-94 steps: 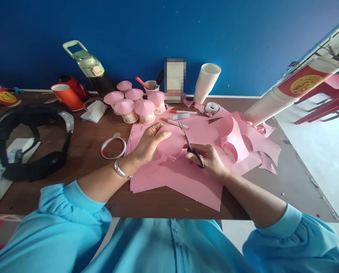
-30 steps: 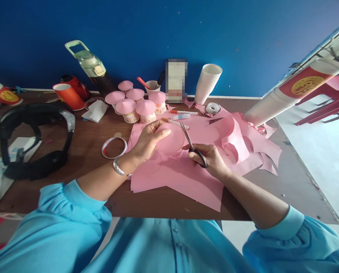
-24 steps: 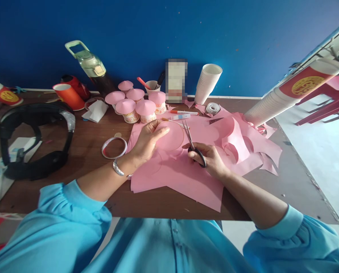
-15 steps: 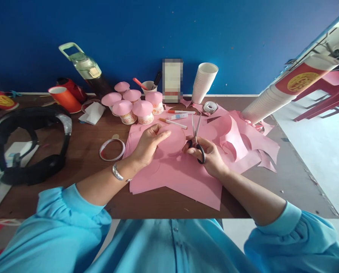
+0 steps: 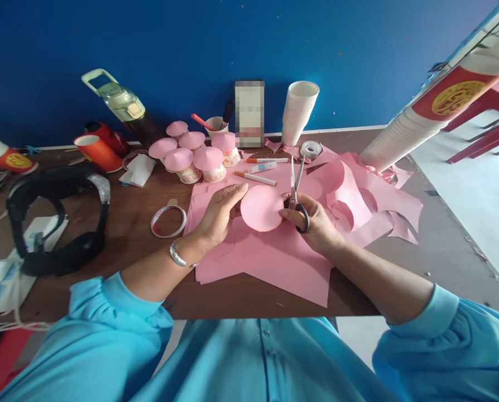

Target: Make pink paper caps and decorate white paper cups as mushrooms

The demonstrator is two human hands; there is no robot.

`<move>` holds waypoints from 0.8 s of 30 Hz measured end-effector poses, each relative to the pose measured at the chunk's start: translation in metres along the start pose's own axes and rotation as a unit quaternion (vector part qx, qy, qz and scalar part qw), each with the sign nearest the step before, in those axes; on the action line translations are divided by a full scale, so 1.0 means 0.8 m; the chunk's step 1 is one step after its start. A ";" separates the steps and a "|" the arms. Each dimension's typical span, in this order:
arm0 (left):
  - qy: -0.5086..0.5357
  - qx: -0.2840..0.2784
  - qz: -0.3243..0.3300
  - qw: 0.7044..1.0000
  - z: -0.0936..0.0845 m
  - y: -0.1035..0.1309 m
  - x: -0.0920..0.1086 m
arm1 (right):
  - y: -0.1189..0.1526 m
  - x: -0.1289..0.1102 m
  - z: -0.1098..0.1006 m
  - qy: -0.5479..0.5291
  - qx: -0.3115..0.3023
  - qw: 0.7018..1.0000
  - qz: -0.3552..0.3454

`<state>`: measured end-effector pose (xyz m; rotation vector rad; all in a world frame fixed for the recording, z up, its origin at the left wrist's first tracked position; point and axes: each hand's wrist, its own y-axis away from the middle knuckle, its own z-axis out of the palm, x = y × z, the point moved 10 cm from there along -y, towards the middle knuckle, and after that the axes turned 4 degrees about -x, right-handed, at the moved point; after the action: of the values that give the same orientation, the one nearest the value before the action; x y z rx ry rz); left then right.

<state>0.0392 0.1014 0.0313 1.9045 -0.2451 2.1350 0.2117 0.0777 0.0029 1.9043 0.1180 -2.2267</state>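
A round pink paper disc (image 5: pixel 262 208) is held up above several pink paper sheets (image 5: pixel 274 262). My left hand (image 5: pixel 223 215) is closed at the disc's left edge, the thumb extended along its upper left side. My right hand (image 5: pixel 314 223) has its fingers in the black handles of a pair of scissors (image 5: pixel 298 195), whose blades point away from me, slightly apart. The right thumb tip and a fingertip also meet the disc's right edge. Just beyond the hands lie two markers (image 5: pixel 255 178) (image 5: pixel 268 161) and a glue tube (image 5: pixel 262 167).
Several paper cups with pink cone tops (image 5: pixel 209 164) stand back left. A stack of white cups (image 5: pixel 300 114) is behind, and a long tilted cup stack (image 5: pixel 425 117) is at right. Paper scraps (image 5: pixel 366 195), a tape roll (image 5: pixel 168 221) and a black headband (image 5: pixel 59 223) lie around.
The disc has shifted slightly right and now shows its full face. My left thumb has drawn back to its edge, and the right thumb now touches its right edge. The camera view has shifted a little.
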 end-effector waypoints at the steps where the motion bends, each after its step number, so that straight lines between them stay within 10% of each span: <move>1: 0.013 0.011 0.003 1.000 -0.003 -0.002 -0.001 | 0.000 0.000 0.000 0.002 0.000 1.000 0.001; 5: 0.016 0.035 0.024 0.999 -0.018 -0.010 -0.004 | -0.001 -0.001 -0.002 -0.005 0.003 1.000 -0.008; 9: -0.190 -0.061 0.063 0.978 -0.003 -0.013 0.007 | -0.007 0.000 -0.017 -0.042 0.037 0.998 -0.031; 18: -0.633 -0.235 0.122 0.727 0.060 0.021 -0.013 | -0.010 -0.010 -0.035 0.014 0.094 0.994 -0.060; 24: -0.673 -0.206 0.146 0.695 0.055 0.032 0.005 | -0.013 -0.014 -0.032 0.022 0.079 0.995 -0.061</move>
<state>0.0723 0.0642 0.0420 2.7544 -1.1997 0.2186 0.2356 0.0939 0.0090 2.0812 0.0694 -2.3355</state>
